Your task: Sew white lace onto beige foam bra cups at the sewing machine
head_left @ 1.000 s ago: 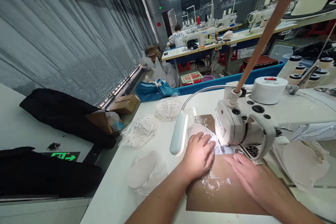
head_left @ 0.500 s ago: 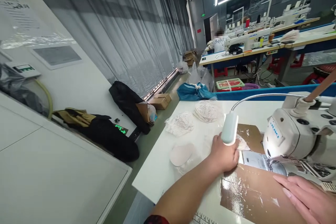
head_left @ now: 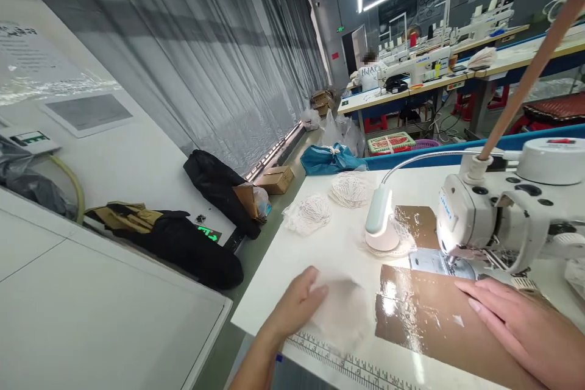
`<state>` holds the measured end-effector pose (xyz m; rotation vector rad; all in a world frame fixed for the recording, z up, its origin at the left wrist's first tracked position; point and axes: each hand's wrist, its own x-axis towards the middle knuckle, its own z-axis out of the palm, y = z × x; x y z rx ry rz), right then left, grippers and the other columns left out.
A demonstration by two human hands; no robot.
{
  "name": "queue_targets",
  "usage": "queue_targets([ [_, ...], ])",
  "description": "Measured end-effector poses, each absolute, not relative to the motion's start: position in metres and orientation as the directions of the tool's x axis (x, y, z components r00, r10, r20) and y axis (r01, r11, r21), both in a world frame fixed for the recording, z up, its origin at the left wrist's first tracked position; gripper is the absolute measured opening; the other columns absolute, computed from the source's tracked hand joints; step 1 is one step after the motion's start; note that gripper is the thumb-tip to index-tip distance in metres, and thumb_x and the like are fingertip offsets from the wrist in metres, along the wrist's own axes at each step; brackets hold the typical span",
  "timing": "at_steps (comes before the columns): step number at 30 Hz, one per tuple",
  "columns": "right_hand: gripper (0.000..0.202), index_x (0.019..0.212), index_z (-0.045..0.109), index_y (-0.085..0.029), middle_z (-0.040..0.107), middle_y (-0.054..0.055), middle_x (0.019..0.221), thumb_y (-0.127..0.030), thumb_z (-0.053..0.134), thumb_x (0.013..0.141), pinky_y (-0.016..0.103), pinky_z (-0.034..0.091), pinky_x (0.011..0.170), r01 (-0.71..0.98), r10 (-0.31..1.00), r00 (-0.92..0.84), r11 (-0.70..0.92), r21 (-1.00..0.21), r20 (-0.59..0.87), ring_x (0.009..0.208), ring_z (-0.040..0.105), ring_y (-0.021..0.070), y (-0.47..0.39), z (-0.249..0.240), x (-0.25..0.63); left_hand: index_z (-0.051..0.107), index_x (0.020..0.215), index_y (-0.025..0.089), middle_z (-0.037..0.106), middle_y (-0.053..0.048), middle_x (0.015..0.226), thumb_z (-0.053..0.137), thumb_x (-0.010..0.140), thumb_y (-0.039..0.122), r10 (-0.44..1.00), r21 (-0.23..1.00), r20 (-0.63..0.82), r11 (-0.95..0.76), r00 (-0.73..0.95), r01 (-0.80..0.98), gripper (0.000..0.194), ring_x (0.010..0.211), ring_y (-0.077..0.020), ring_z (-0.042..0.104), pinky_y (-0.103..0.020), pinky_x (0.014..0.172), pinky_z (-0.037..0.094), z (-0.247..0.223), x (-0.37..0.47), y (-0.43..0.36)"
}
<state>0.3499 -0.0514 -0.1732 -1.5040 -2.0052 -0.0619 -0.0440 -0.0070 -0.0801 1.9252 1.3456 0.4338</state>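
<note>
My left hand (head_left: 295, 304) is over the front left of the white table, thumb and fingers closed on the edge of a thin, pale oval piece of fabric (head_left: 347, 317), which is blurred by motion. My right hand (head_left: 521, 314) lies flat, fingers stretched, on a shiny brown board (head_left: 420, 317) in front of the sewing machine (head_left: 461, 213). Left of the needle plate (head_left: 432, 261), a pale piece with a lacy rim (head_left: 388, 242) rests under the lamp head (head_left: 379, 210).
Two piles of white lacy pieces (head_left: 351, 189) (head_left: 311, 213) lie toward the back of the table. A printed measuring scale (head_left: 338, 359) runs along the front edge. A blue bag (head_left: 331, 159) sits beyond the back edge, and a cardboard box (head_left: 276, 180) stands on the floor.
My left hand has come from beside the lamp toward the front left and taken hold of the pale oval piece, which has moved right and nearer. My right hand stays on the board.
</note>
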Motion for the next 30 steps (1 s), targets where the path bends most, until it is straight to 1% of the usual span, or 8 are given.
queue_targets([
  [2,0.032,0.118,0.063,-0.032,0.071,0.002,0.104,-0.032,0.045,0.092,0.035,0.053,0.067,0.886,0.898,-0.162,0.315,-0.341,0.409,0.083,0.068,0.0230,-0.054,-0.165,0.350,0.050,0.096,0.018,0.059,-0.001,0.085,0.053,0.087,0.050,0.783,0.902,-0.224,-0.059,0.581,0.427,0.034,0.071,-0.0145,0.057,-0.027,0.063,0.048,-0.077,-0.012,-0.013],
  [5,0.028,0.107,0.066,-0.029,0.072,0.003,0.093,-0.036,0.041,0.096,0.033,0.050,0.067,0.864,0.937,-0.070,0.228,-0.448,0.341,0.079,0.066,0.0212,-0.061,-0.144,0.349,0.052,0.106,0.018,0.061,-0.004,0.097,0.068,0.077,0.037,0.631,0.966,-0.160,-0.060,0.759,0.253,0.038,0.084,-0.0175,0.060,-0.028,0.071,0.048,-0.076,0.048,-0.005],
  [8,0.035,0.081,0.066,-0.024,0.066,0.001,0.071,-0.033,0.037,0.098,0.029,0.044,0.062,0.799,0.944,-0.120,0.275,-0.535,0.307,0.067,0.060,0.0171,-0.067,-0.122,0.344,0.053,0.120,0.018,0.058,-0.009,0.121,0.066,0.069,0.015,0.625,0.930,-0.115,-0.205,0.772,0.304,0.053,0.109,-0.0255,0.055,-0.035,0.091,0.045,-0.084,0.099,0.013],
  [11,0.033,0.080,0.066,-0.022,0.060,0.001,0.066,-0.034,0.040,0.097,0.027,0.038,0.060,0.733,0.920,-0.308,0.392,-0.556,0.242,0.064,0.054,0.0151,-0.070,-0.110,0.337,0.055,0.121,0.018,0.059,-0.008,0.117,0.064,0.065,0.008,0.649,0.892,-0.132,-0.252,0.749,0.376,0.058,0.109,-0.0258,0.055,-0.035,0.093,0.043,-0.097,0.131,0.029],
  [16,0.033,0.068,0.058,-0.020,0.056,0.000,0.066,-0.029,0.041,0.096,0.027,0.027,0.056,0.795,0.919,-0.369,0.388,-0.466,0.136,0.063,0.047,0.0134,-0.070,-0.112,0.330,0.056,0.111,0.014,0.053,0.001,0.077,0.058,0.075,0.015,0.696,0.890,-0.159,-0.206,0.700,0.406,0.036,0.067,-0.0121,0.050,-0.023,0.063,0.040,-0.108,0.144,0.047],
  [21,0.030,0.068,0.052,-0.019,0.056,0.000,0.069,-0.031,0.042,0.095,0.028,0.025,0.057,0.835,0.947,-0.294,0.322,-0.446,0.132,0.063,0.046,0.0138,-0.069,-0.116,0.329,0.060,0.081,0.014,0.046,0.005,0.065,0.063,0.071,0.017,0.637,0.883,-0.232,-0.179,0.735,0.433,0.010,0.058,-0.0086,0.039,-0.020,0.054,0.030,-0.104,0.147,0.054],
  [25,0.021,0.073,0.051,-0.019,0.055,0.000,0.076,-0.026,0.047,0.093,0.027,0.029,0.062,0.842,0.940,-0.282,0.338,-0.420,0.190,0.071,0.048,0.0151,-0.069,-0.117,0.330,0.048,0.071,0.017,0.049,0.004,0.068,0.070,0.067,0.027,0.513,0.919,-0.273,-0.112,0.814,0.379,0.025,0.060,-0.0088,0.043,-0.020,0.056,0.034,-0.100,0.153,0.059],
  [30,0.026,0.072,0.052,-0.020,0.056,-0.001,0.075,-0.024,0.043,0.095,0.028,0.029,0.062,0.845,0.940,-0.293,0.340,-0.412,0.175,0.071,0.048,0.0152,-0.069,-0.121,0.329,0.045,0.078,0.018,0.050,0.003,0.069,0.075,0.060,0.050,0.404,0.938,-0.309,-0.017,0.861,0.345,0.048,0.061,-0.0101,0.049,-0.023,0.060,0.043,-0.093,0.154,0.072],
])
